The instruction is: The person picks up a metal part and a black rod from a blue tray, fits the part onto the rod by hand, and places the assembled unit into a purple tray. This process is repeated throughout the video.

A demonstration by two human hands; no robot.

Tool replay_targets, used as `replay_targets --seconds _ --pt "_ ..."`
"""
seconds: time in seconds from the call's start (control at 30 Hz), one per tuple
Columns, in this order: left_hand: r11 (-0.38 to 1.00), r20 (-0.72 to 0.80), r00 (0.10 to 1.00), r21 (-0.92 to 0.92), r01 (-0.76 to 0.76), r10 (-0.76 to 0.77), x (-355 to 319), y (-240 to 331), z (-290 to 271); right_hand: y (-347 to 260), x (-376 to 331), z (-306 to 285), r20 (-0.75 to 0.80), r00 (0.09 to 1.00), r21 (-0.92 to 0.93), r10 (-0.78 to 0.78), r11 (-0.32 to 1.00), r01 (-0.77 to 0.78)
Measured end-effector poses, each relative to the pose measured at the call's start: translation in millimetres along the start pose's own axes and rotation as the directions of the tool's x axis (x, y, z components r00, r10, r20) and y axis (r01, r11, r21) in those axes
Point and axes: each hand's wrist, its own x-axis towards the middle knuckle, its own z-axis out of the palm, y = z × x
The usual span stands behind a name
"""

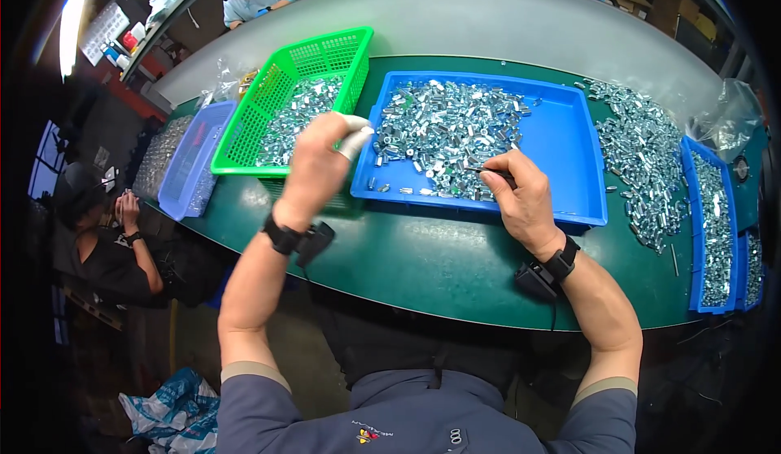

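My left hand [319, 159] is raised between the green basket [232, 141] and the blue tray [561, 137], with white coverings on its fingertips. Its thumb and fingers come together in a pinch; what they hold, if anything, is too small to make out. My right hand [525, 202] is over the tray's near side, closed round a thin dark tool [503, 175] whose tip reaches toward the metal parts. A heap of small silvery cylindrical metal parts [455, 124] covers the tray's left and middle. More such parts [305, 112] lie in the basket.
Loose metal parts [643, 157] are piled on the green table [399, 246] at right, beside a narrow blue bin [694, 234]. A thin rod [674, 260] lies near them. At left stands a pale purple bin [191, 153]. People work at left and beyond the grey partition [488, 19].
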Motion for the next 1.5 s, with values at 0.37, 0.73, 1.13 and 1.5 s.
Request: replay_targets --seconds 0.37,0.73,1.13,1.5 --pt "0.960 0.420 0.898 0.174 -0.218 0.128 -9 -13 14 2 -3 0 0.027 0.998 -0.031 -0.048 0.998 0.049" --pt "0.961 0.784 0.612 0.236 -0.142 -0.102 7 -15 36 7 5 1 0.056 0.998 -0.020 -0.033 0.999 0.034" --pt "0.828 0.285 0.919 -0.418 0.374 -0.271 -50 40 62 -9 -13 9 0.037 0.977 -0.107 -0.211 0.971 0.214" --pt "0.717 0.275 0.937 -0.607 0.343 -0.215 -56 20 67 -5 1 -3 0.171 0.984 -0.166 0.040 0.986 -0.012"
